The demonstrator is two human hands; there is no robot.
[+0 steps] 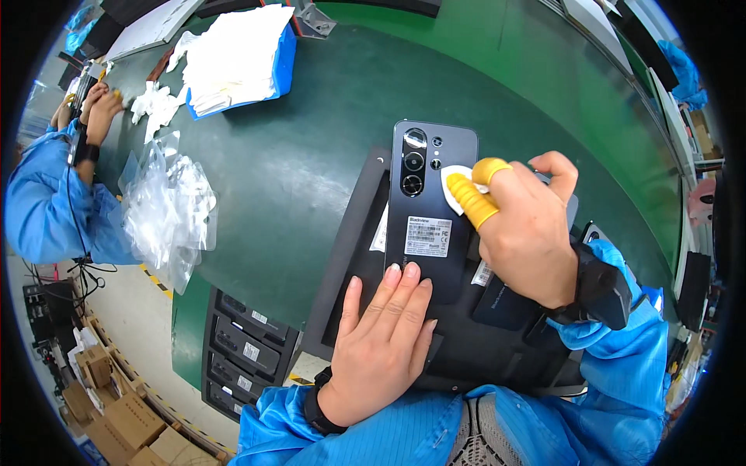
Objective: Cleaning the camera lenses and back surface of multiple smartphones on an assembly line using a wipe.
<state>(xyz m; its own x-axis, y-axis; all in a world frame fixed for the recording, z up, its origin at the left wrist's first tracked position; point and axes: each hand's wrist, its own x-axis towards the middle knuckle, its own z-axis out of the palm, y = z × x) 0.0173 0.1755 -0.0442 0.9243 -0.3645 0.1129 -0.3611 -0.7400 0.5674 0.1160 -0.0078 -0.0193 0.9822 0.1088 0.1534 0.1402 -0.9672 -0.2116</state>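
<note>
A dark blue-grey smartphone (435, 186) lies back up, its camera lenses at the far end and a white printed label (427, 236) lower down. It rests over a black tray (350, 256). The fingers of my left hand (385, 330) are stretched out, their tips on the phone's near end. My right hand (528, 225), with yellow finger cots on two fingers, pinches a white wiping cloth (454, 190) against the phone's back beside the lenses. Partly under my right hand, another dark phone (501, 304) lies in the tray.
A blue bin (286, 66) holds stacked white cloths (233, 58) at the far left. Clear plastic bags (169, 210) lie near a co-worker's blue sleeve (54, 202). Another tray of phones (247, 349) is at lower left, with cardboard boxes (132, 423) on the floor.
</note>
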